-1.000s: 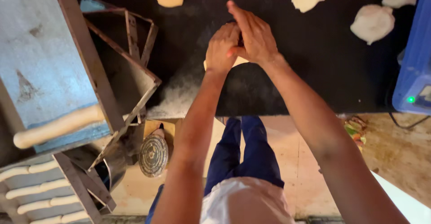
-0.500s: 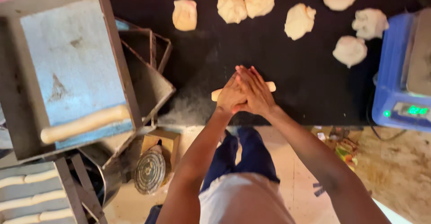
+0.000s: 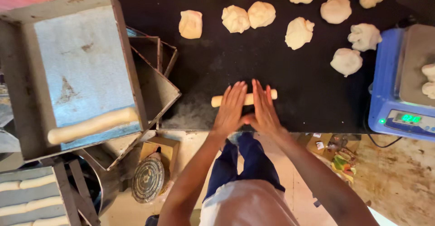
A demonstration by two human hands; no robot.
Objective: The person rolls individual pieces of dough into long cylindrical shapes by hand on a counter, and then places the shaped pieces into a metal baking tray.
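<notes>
Both my hands lie flat, fingers spread, on a short roll of pale dough at the front of the black worktop. My left hand presses the roll's left half and my right hand the right half, thumbs touching. The roll's ends stick out on either side of my hands. Several rough dough lumps, such as one dough lump, lie farther back on the worktop.
A metal tray at left holds one long dough roll. Empty metal tins sit between tray and worktop. A blue scale with dough on it stands at right. More dough rolls lie at bottom left.
My hands have drawn back toward the worktop's front edge and flattened side by side. The dough under them has lengthened into a roll. The view has shifted and shows more lumps.
</notes>
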